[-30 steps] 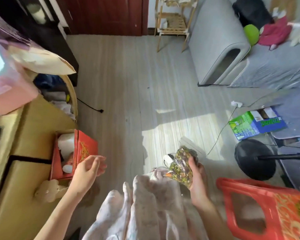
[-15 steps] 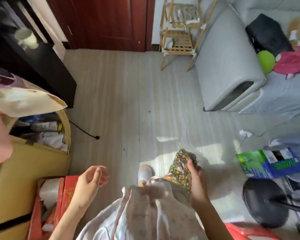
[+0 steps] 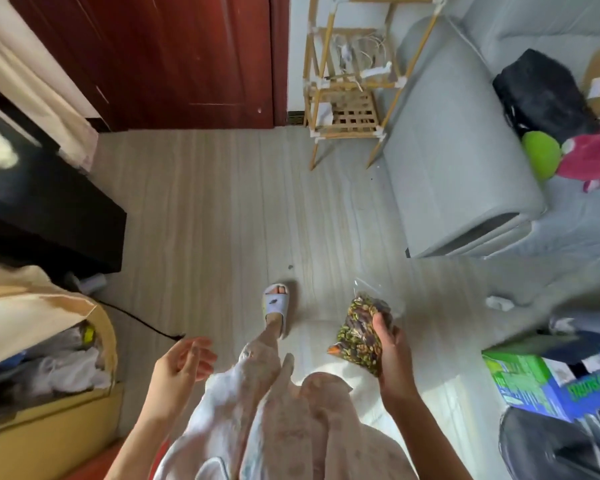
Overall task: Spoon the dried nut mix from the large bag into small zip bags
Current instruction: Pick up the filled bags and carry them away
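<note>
Low and right of centre, the right hand (image 3: 390, 355) is gripping a clear small zip bag of nut mix (image 3: 362, 332), apparently already filled; the left hand (image 3: 179, 367) is hanging empty, fingers loosely spread. Large bag and spoon are showing nowhere.

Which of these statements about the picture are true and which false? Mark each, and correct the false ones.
1. The right hand holds a clear bag of nut mix. True.
2. The left hand holds a spoon. False: it is open and holds nothing.
3. A green ball lies on the grey sofa. True.
4. The door is white. False: it is dark red.
5. The person is barefoot. False: a pale slipper shows on one foot.
</note>
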`<state>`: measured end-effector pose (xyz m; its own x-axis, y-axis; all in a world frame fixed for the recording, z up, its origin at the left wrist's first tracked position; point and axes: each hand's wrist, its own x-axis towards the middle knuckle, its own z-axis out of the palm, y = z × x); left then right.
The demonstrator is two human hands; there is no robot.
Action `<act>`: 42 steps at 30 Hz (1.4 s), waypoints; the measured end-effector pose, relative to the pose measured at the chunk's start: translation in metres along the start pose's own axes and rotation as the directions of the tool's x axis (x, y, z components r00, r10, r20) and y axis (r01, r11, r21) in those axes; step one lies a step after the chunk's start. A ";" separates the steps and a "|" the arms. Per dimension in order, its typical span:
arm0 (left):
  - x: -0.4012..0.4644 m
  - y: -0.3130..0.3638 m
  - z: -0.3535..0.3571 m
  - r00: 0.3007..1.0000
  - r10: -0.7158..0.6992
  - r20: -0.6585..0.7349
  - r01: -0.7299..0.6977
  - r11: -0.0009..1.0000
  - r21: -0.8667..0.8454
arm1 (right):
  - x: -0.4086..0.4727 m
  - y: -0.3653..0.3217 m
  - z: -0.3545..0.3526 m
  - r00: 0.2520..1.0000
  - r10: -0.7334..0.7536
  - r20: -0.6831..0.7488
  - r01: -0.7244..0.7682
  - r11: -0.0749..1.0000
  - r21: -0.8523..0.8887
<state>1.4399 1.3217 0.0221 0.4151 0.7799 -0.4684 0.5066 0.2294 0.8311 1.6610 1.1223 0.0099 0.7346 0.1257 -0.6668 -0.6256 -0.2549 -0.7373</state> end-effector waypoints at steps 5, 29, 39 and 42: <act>0.110 0.060 0.020 0.997 0.025 0.067 -0.028 0.999 0.045 | 0.066 -0.063 0.047 0.998 0.030 -0.046 -0.024 0.992 0.121; 0.434 0.316 0.182 0.991 -0.001 0.132 -0.012 0.996 0.093 | 0.364 -0.368 0.163 0.999 -0.023 -0.036 0.030 0.981 0.191; 0.528 0.430 0.266 0.992 0.054 0.110 -0.058 0.998 0.036 | 0.477 -0.542 0.181 0.964 -0.250 0.089 0.237 0.962 0.135; 0.555 0.463 0.286 0.993 0.064 0.102 -0.065 0.998 0.001 | 0.498 -0.596 0.189 0.925 -0.365 0.102 0.354 0.928 0.115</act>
<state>2.1206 1.6947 0.0607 0.5217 0.7295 -0.4423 0.4798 0.1778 0.8592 2.3500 1.5181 0.0964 0.8814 0.3074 -0.3586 -0.3511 -0.0816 -0.9328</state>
